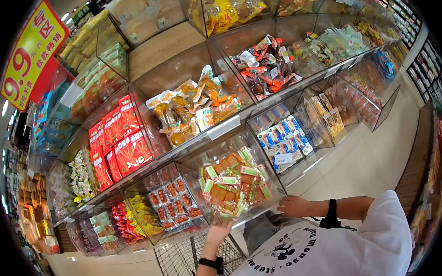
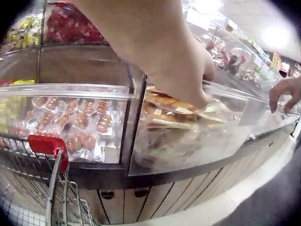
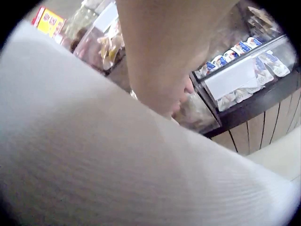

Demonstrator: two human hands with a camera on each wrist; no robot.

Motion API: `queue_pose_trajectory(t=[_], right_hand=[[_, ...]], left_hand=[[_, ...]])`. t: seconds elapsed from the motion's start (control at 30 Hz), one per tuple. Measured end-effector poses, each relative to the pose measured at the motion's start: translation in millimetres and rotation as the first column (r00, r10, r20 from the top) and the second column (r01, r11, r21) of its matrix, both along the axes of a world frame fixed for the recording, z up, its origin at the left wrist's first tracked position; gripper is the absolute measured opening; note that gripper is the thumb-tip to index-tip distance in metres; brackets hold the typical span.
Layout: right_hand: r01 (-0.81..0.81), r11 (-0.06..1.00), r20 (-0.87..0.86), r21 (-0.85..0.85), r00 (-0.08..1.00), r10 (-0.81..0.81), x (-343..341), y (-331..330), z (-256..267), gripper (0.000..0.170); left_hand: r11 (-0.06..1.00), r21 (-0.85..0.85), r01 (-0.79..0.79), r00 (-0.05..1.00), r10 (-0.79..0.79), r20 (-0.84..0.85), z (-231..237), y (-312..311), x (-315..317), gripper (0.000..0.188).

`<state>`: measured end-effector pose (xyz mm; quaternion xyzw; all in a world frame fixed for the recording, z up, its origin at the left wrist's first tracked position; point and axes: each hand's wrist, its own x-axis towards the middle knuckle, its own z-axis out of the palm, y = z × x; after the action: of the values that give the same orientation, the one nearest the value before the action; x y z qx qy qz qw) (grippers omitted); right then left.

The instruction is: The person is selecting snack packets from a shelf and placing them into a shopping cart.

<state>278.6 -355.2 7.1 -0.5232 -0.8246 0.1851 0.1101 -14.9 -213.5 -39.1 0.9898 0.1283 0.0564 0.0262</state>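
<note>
A clear bin (image 1: 282,189) in the lower row holds several flat packs of brown snack pieces (image 1: 224,193) with green-and-white labels. My left hand (image 1: 220,230) is at the bin's front wall. In the left wrist view that left hand (image 2: 188,70) reaches over the clear rim, close above the packs, and part of its fingers is hidden. At the bin's right corner is my right hand (image 1: 293,206), its fingers loosely bent and holding nothing. The left wrist view shows this right hand (image 2: 284,94) near the bin's edge at the far right.
A wire shopping cart (image 1: 176,259) with a red handle piece (image 2: 47,144) stands before the shelf. Left of the bin are small packs of reddish-brown pieces (image 1: 174,202); right are blue-and-white packs (image 1: 282,138). Red bags (image 1: 117,138) fill the tier above. Tiled floor (image 1: 363,164) extends rightward.
</note>
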Motion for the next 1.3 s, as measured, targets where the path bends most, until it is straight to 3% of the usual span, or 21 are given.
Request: queue_pose_trajectory(t=[0.1, 0.2, 0.3, 0.37, 0.43, 0.47, 0.5, 0.6, 0.7, 0.77, 0.83, 0.87, 0.9, 0.97, 1.03, 1.07, 1.1, 1.17, 1.2, 1.27, 1.3], right_hand=[[-0.05, 0.997, 0.216, 0.052, 0.976, 0.038, 5, 4, -38, 0.009], [0.165, 0.974, 0.178, -0.157, 0.975, -0.137, -6, 12, -35, 0.015], [0.087, 0.991, -0.135, -0.101, 0.986, -0.1, -21, 8, -2, 0.025], [-0.038, 0.993, -0.435, -0.116, 0.9, -0.017, -36, 13, 63, 0.036], [-0.144, 0.982, -0.554, -0.119, 0.831, 0.055, -47, 6, 166, 0.04], [-0.242, 0.97, -0.618, 0.03, 0.758, 0.208, -49, -1, 200, 0.04], [-0.322, 0.93, -0.659, 0.178, 0.663, 0.356, -51, -11, 227, 0.039], [-0.596, 0.762, -0.688, 0.252, 0.444, 0.575, -59, -41, 280, 0.027], [-0.323, 0.723, -0.704, 0.611, 0.197, 0.683, -85, -73, 296, 0.033], [-0.083, 0.736, -0.727, 0.672, 0.116, 0.677, -105, -91, 300, 0.033], [-0.117, 0.749, -0.741, 0.652, 0.109, 0.663, -107, -101, 308, 0.026], [-0.226, 0.722, -0.717, 0.654, 0.12, 0.687, -96, -95, 317, 0.021], [-0.33, 0.689, -0.692, 0.646, 0.13, 0.711, -82, -88, 326, 0.017], [-0.523, 0.609, -0.642, 0.596, 0.146, 0.753, -57, -74, 341, 0.011], [-0.414, 0.582, -0.602, 0.7, 0.095, 0.792, -55, -79, 346, 0.01], [-0.353, 0.566, -0.58, 0.745, 0.076, 0.811, -54, -81, 348, 0.01], [-0.293, 0.594, -0.591, 0.749, 0.108, 0.799, -42, -94, 345, 0.01], [-0.181, 0.632, -0.61, 0.754, 0.167, 0.775, -24, -111, 337, 0.012], [-0.097, 0.663, -0.637, 0.742, 0.206, 0.743, -29, -112, 329, 0.013], [-0.003, 0.777, -0.736, 0.63, 0.315, 0.599, -45, -108, 303, 0.014], [-0.124, 0.81, -0.656, 0.573, 0.523, 0.544, -41, -100, 290, 0.022]], left_hand=[[0.981, -0.052, -0.187, 0.978, 0.181, -0.104, -2, 6, 4, 0.015], [0.907, -0.083, -0.413, 0.9, 0.392, -0.189, 9, -1, 17, 0.022], [0.844, -0.114, -0.524, 0.848, 0.529, 0.018, 29, -34, 29, 0.033], [0.774, -0.214, -0.596, 0.771, 0.626, 0.118, 44, -61, 23, 0.044], [0.665, -0.232, -0.71, 0.648, 0.746, 0.155, 40, -96, -2, 0.049], [0.592, -0.281, -0.755, 0.59, 0.801, 0.104, 38, -114, -19, 0.053], [0.509, -0.285, -0.812, 0.51, 0.857, 0.08, 31, -136, -37, 0.054], [0.288, -0.237, -0.928, 0.311, 0.948, -0.062, 25, -210, -86, 0.056], [0.013, -0.133, -0.991, 0.047, 0.965, -0.256, 14, -285, -114, 0.057], [-0.082, -0.189, -0.979, -0.021, 0.953, -0.303, 2, -333, -125, 0.058], [-0.202, -0.201, -0.959, -0.117, 0.922, -0.37, -7, -372, -122, 0.059], [-0.285, -0.254, -0.924, -0.176, 0.909, -0.378, 14, -380, -104, 0.061], [-0.332, -0.234, -0.914, -0.213, 0.883, -0.418, 5, -394, -102, 0.063], [-0.326, -0.26, -0.909, -0.222, 0.906, -0.361, 6, -410, -97, 0.064], [-0.286, -0.354, -0.89, -0.179, 0.935, -0.306, -23, -423, -114, 0.067], [-0.256, -0.42, -0.871, -0.131, 0.944, -0.304, -9, -416, -118, 0.065], [-0.076, -0.48, -0.874, 0.027, 0.979, -0.204, 6, -404, -132, 0.061], [0.084, -0.5, -0.862, 0.109, 0.994, -0.021, 93, -370, -139, 0.047], [-0.01, -0.415, -0.91, -0.01, 1.0, -0.002, 147, -360, -136, 0.047], [0.004, -0.39, -0.921, -0.103, 0.962, 0.254, 231, -357, -149, 0.045], [0.082, -0.454, -0.887, -0.116, 0.912, 0.392, 277, -361, -147, 0.041]])
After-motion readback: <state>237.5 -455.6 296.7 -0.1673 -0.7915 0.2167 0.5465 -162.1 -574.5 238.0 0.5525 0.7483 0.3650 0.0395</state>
